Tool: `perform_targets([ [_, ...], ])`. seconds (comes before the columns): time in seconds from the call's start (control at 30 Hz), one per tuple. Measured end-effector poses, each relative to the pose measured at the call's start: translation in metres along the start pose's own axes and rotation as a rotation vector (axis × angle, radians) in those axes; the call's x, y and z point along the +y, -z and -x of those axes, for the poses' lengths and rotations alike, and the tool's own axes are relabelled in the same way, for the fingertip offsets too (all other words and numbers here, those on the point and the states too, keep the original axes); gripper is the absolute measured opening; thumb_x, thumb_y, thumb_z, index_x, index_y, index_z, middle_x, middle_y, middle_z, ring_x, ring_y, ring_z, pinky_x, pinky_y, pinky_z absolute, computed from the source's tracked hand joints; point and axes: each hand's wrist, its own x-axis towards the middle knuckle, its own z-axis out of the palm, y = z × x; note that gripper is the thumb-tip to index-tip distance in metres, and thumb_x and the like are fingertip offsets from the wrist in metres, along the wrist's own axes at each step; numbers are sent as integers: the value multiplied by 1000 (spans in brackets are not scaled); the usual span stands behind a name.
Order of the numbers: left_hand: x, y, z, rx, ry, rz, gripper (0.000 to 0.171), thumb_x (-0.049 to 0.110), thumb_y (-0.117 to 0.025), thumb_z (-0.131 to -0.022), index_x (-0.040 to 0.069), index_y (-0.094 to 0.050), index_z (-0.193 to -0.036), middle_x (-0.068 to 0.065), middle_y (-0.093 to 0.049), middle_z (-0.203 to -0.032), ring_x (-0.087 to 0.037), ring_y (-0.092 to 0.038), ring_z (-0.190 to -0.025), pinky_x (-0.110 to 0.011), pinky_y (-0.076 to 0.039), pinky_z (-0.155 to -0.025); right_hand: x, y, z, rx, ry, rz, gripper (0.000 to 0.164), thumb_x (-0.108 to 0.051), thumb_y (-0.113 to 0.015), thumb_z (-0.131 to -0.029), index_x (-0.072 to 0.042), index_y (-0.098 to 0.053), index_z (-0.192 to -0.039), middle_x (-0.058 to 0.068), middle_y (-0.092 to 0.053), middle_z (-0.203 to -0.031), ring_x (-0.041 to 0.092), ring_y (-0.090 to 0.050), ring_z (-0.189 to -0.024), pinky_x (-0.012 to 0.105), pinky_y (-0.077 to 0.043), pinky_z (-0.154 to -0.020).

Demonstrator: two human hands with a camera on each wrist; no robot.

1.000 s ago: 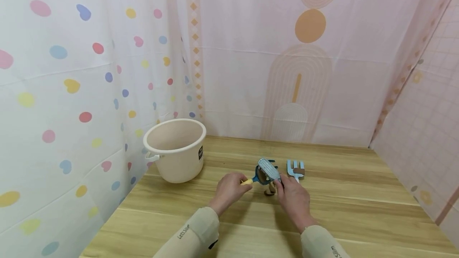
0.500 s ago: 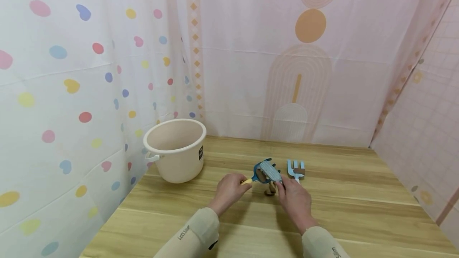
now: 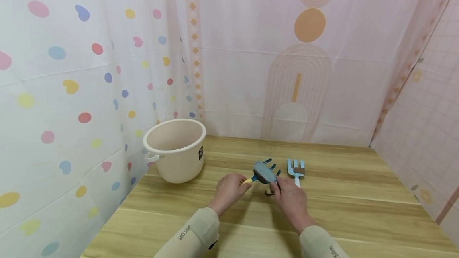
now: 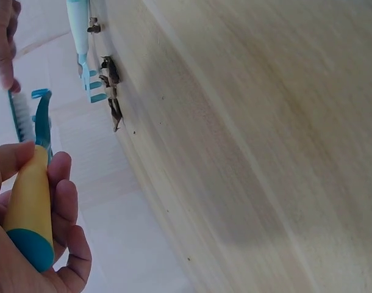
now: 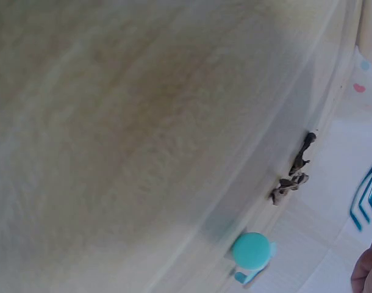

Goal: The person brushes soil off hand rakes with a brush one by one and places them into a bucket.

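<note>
Left hand: fingers and thumb (image 3: 229, 188) curled round the yellow handle (image 4: 28, 198) of the blue rake (image 3: 268, 161).
Right hand: gripping (image 3: 291, 198) the brush (image 3: 265, 172), its bristles turned toward the rake.
Brush shift: in the head view it has slid leftward over the last half second and now covers most of the rake's head, whose brown patch is hidden.
Brushing: apparently under way, with the stroke reaching toward the handle end; whether the bristles touch is hard to tell.
Rake position: raised off the table (image 3: 340, 210), its head between the hands, ahead and to the right of the left hand, just beyond the right fingertips.
Nearby: brown pieces (image 4: 111, 79) lie on the tabletop; a light-blue fork (image 3: 295, 175) rests beyond the right hand.
</note>
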Motion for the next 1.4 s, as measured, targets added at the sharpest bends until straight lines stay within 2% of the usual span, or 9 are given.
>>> perform_targets([
  [0.13, 0, 0, 0, 7, 17, -4, 22, 27, -66, -93, 15, -68, -75, 9, -47, -53, -7, -40, -46, -25, -31, -44, 3, 0, 0, -15, -48, 1, 20, -25, -68, -94, -8, -71, -105, 10, -70, -96, 26, -66, -74, 41, -49, -52],
  [0.3, 0, 0, -1, 15, 30, -21, 24, 28, -66, -93, 16, -66, -72, 9, -47, -53, -8, -41, -47, -25, -32, -45, 5, 1, -2, -35, -80, 2, 20, -26, -66, -95, -9, -72, -103, 10, -70, -91, 23, -62, -68, 40, -45, -49],
  [0.53, 0, 1, 1, 4, 35, -12, 23, 27, -66, -93, 16, -66, -73, 9, -47, -53, -8, -41, -47, -25, -33, -46, 7, 1, -2, -68, -96, 1, 21, -28, -65, -96, -10, -72, -105, 9, -68, -85, 21, -59, -63, 38, -42, -48],
  [0.73, -1, 1, 1, -12, 37, 6, 25, 27, -65, -94, 15, -64, -72, 8, -48, -55, -9, -41, -48, -26, -33, -46, 9, 0, -3, -66, -113, -16, 17, -27, -66, -96, -11, -70, -95, 7, -67, -81, 18, -52, -58, 36, -39, -45],
  [0.9, -2, 0, 2, -17, 41, 0, 25, 26, -65, -93, 14, -65, -72, 7, -48, -55, -9, -41, -46, -25, -33, -45, 9, 1, -4, -17, -132, -23, 24, -26, -66, -96, -6, -73, -106, 10, -67, -82, 23, -59, -63, 39, -44, -47],
  [1.0, -2, 0, 0, -9, 28, -8, 20, 26, -66, -92, 12, -69, -78, 7, -52, -58, -9, -43, -49, -26, -35, -46, 4, 2, -6, 24, -70, -36, 29, -25, -67, -95, -3, -72, -113, 12, -68, -85, 26, -63, -66, 41, -47, -50],
  [1.13, 0, -2, -1, -1, 4, -24, 18, 27, -68, -90, 11, -73, -85, 8, -56, -64, -9, -46, -53, -27, -37, -49, -3, 0, -6, -9, 5, -22, 27, -26, -67, -95, -4, -72, -108, 11, -67, -85, 26, -63, -67, 41, -48, -51],
  [1.27, 1, -3, -2, -9, 6, -28, 19, 28, -68, -91, 11, -73, -83, 9, -54, -61, -9, -45, -51, -26, -36, -48, -1, -2, -5, -54, -49, 16, 21, -26, -66, -95, -6, -72, -98, 7, -65, -82, 25, -62, -67, 41, -47, -51],
  [1.4, 2, -3, -1, -18, 22, -20, 20, 27, -68, -92, 12, -72, -81, 9, -52, -59, -8, -44, -49, -26, -35, -47, 5, -2, -6, -69, -100, 0, 17, -25, -66, -96, -9, -69, -90, 6, -65, -79, 19, -57, -63, 37, -43, -49],
])
